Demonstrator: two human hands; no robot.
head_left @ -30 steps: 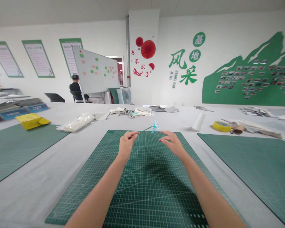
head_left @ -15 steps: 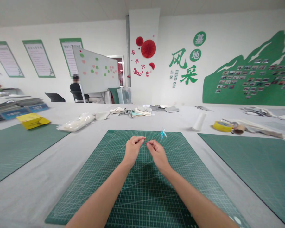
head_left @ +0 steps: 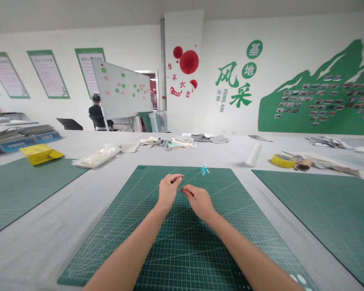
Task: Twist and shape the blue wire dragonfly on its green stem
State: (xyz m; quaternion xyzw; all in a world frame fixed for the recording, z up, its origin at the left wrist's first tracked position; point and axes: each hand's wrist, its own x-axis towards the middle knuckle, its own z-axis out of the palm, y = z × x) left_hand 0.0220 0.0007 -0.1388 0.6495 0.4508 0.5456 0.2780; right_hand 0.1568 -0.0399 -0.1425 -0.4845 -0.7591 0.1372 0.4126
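Above the green cutting mat (head_left: 176, 250), my left hand (head_left: 169, 189) pinches the thin green stem of a small blue and white flower-like piece (head_left: 204, 168). The stem is faint against the mat, and the blue end points away to the right. My right hand (head_left: 197, 199) is just to the right and slightly nearer, its thumb and fingertips pressed together. Whatever lies between its fingertips is too small to make out. A small gap separates the two hands.
Beyond the mat lie cloth scraps (head_left: 182, 141) and a clear plastic package (head_left: 98, 155). A yellow box (head_left: 41, 154) is on the left; a white roll (head_left: 254, 155) and yellow tape (head_left: 282, 160) are on the right. A person (head_left: 96, 109) sits beside the whiteboard.
My right hand has moved slightly left and nearer to me, below the left fingertips. The blue end has shifted a little left and turned.
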